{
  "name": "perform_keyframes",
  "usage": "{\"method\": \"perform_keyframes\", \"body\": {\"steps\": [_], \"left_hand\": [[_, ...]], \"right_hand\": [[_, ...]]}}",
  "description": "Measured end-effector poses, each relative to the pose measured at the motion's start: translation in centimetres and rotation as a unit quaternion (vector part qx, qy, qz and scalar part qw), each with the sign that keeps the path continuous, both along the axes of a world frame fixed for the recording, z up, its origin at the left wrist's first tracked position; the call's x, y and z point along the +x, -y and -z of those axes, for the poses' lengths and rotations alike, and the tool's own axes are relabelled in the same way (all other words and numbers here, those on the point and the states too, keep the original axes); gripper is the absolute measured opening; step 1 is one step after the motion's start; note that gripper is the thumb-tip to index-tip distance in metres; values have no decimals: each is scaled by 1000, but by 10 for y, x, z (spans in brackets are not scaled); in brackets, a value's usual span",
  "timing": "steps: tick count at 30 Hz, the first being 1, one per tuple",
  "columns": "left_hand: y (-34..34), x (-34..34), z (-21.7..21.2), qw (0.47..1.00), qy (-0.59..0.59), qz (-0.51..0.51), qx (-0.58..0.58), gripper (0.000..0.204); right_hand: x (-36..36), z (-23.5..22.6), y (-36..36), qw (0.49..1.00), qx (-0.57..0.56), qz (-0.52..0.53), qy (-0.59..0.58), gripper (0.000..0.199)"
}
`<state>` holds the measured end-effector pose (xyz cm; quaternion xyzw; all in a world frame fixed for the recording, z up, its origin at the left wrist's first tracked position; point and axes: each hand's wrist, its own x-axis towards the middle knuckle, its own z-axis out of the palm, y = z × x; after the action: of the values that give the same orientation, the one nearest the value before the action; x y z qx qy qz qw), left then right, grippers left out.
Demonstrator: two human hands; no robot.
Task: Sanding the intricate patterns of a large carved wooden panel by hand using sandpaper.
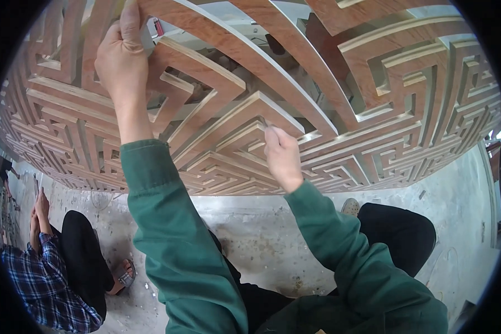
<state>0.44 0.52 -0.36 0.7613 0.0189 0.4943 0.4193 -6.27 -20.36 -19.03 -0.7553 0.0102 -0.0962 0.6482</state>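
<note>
Left hand [122, 61] grips fretwork panel [209, 74]; right hand [283, 158] pinches something slim [265, 123] (mostly hidden).

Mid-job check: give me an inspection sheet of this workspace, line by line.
Surface: grey floor, stained.
Job's things: reddish-brown lattice panel with maze-like cut-outs and pale edges.
Clutter: white specks scattered on the floor at left; a small red object shows through an upper opening.
Grippers: left hand on a bar at upper left, fingers partly hidden; right hand curled at a slot near the middle, anything in it too small to identify.
Cables: a thin pale line on the floor at right, possibly a cord.
Surroundings: co-worker in a plaid shirt at left.
</note>
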Motion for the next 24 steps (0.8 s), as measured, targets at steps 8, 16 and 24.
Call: {"method": "perform_keyframes", "body": {"steps": [8,16,24], "left_hand": [[-2,3,1,999,44,-3,6,63],[2,-4,-5,998,-1,45,-49,59],[9,7,0,997,57,44,-3,60]], "right_hand": [[-23,6,-3,988,-55,52,132,30],[-7,-16,-18,990,-105,47,83,25],[-1,-23,-16,990,-104,49,83,28]]}}
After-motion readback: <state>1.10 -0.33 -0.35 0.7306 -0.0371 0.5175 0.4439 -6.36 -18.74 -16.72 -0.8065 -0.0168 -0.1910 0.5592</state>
